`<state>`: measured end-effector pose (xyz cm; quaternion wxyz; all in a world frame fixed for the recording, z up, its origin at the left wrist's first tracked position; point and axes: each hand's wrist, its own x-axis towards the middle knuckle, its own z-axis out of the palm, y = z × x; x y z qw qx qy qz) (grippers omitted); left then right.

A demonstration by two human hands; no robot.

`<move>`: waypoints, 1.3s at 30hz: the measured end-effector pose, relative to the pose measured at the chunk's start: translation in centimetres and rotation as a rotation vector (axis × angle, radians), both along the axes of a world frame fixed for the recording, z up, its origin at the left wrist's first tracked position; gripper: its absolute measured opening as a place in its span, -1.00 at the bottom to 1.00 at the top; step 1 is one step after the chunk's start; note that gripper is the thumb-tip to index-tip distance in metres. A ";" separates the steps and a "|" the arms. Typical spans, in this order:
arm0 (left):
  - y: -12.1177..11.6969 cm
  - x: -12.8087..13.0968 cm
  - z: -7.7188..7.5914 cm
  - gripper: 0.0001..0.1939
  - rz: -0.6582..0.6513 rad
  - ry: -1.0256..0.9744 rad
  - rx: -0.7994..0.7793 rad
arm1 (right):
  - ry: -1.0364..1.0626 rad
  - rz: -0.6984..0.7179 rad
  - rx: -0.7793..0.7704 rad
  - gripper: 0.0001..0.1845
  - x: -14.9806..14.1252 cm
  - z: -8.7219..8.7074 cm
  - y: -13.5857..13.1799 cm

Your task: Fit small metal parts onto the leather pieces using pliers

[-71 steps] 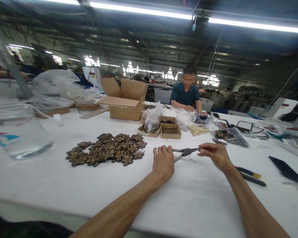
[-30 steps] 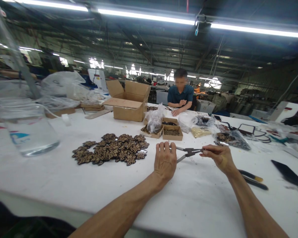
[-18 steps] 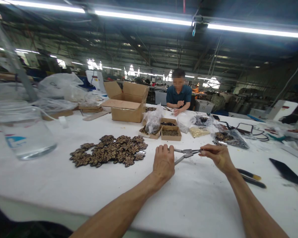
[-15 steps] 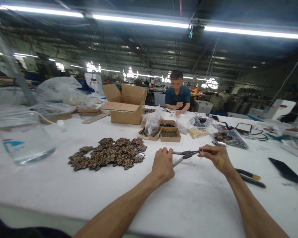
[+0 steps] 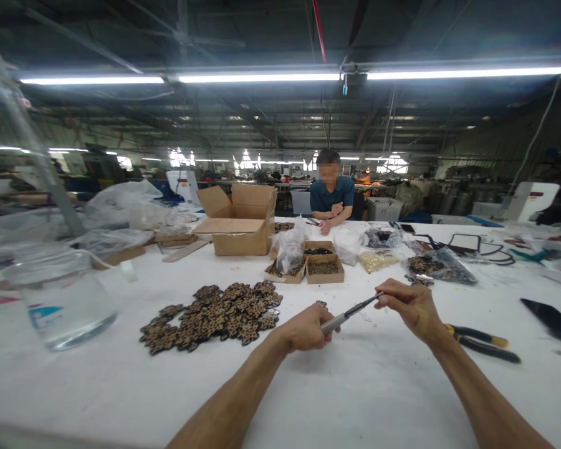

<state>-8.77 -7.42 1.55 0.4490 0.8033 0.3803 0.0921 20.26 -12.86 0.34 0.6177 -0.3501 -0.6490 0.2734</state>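
Observation:
My left hand [image 5: 308,327] is closed around the grey handles of long-nosed pliers [image 5: 355,309], which point up to the right above the white table. At the pliers' tip, the thumb and fingers of my right hand [image 5: 409,305] are pinched together; whatever small piece they hold is too small to make out. Left of my hands lies a heap of brown and black patterned flower-shaped pieces [image 5: 219,312]. A single similar piece [image 5: 321,304] shows just behind my left hand. Beside my right wrist rest yellow and black handled pliers [image 5: 484,341].
Small cardboard boxes of tiny parts [image 5: 325,269] stand beyond my hands, near an open carton [image 5: 243,234]. A large clear water jar [image 5: 65,299] is at the left, a dark flat object [image 5: 549,318] at the right. Across the table a person [image 5: 331,193] leans on their arms.
The pliers have turned from lying flat with handles spread to edge-on, tip tilted upward. My left hand has rolled over and dropped slightly. The whole view has shifted upward.

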 end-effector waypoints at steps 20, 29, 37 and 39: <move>-3.3 3.9 -2.9 -0.41 0.393 0.447 0.805 | -0.079 0.049 -0.255 -0.62 2.7 -2.8 1.5; -3.3 4.3 -4.0 -0.37 0.396 0.456 0.825 | -0.125 0.073 -0.277 -0.59 3.3 -3.5 1.7; -3.1 4.3 -4.3 -0.39 0.382 0.447 0.849 | -0.093 0.094 -0.313 -0.60 3.7 -4.1 2.0; -3.1 4.3 -4.3 -0.40 0.379 0.450 0.845 | -0.091 0.100 -0.316 -0.59 3.6 -4.0 1.9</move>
